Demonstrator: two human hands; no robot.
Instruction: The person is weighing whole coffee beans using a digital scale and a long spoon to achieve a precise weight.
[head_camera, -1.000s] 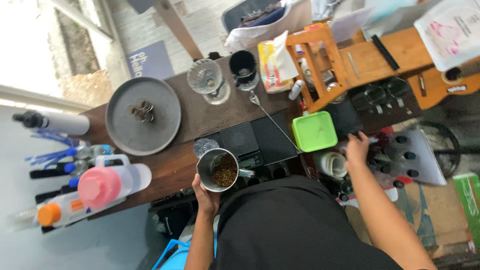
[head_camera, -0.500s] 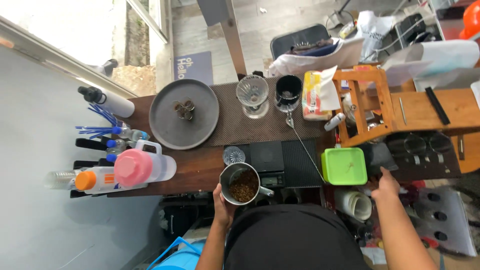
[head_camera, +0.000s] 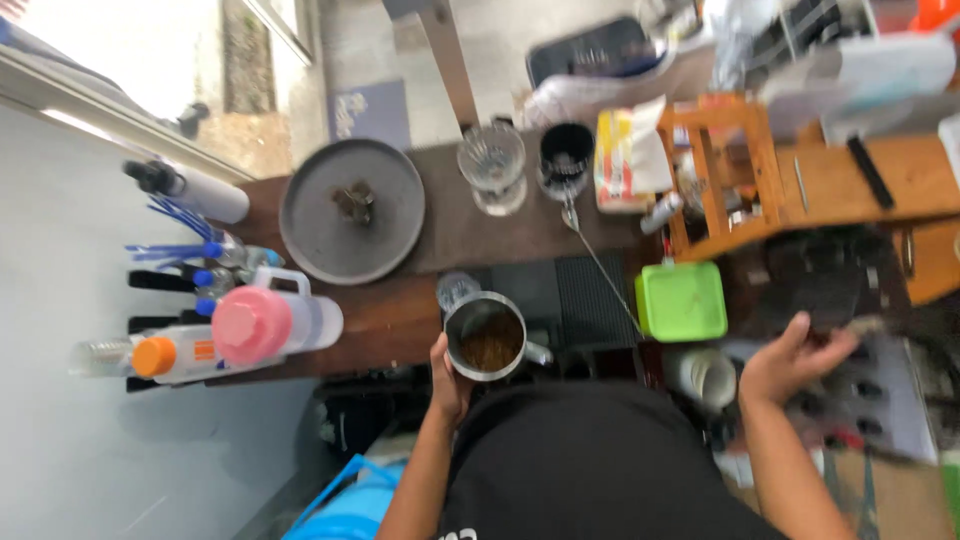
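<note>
Most of the left hand (head_camera: 449, 377) is hidden behind the metal cup (head_camera: 486, 338). What is touched by the right hand (head_camera: 790, 360) is blurred beyond telling. A clear bottle (head_camera: 100, 355) at the table's left edge is smeared.

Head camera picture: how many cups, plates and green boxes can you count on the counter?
Metal cups: 1, the metal cup of brown grounds in the left hand
Glass cups: 2, clear glass, dark glass
Grey plates: 1, round plate
Green boxes: 1, green box
Total: 5
</note>
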